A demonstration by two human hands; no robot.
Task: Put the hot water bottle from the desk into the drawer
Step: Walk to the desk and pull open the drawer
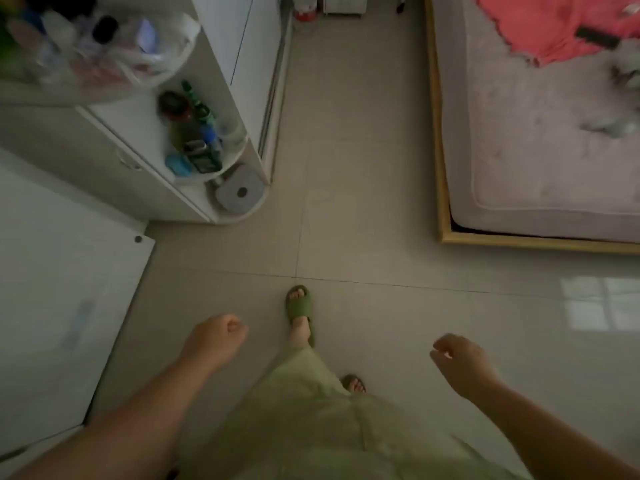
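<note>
Currently both hands hang empty over the tiled floor (363, 202): left hand (216, 336) fisted, right hand (459, 358) with fingers loosely curled. Hot water bottle not identifiable; blurred clutter fills the upper-left shelf (221, 147).

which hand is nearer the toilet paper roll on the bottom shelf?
Left. The left hand hangs below the toilet paper roll, slightly to its left, over the floor. The right hand is far off to the roll's right and lower in view.
</note>
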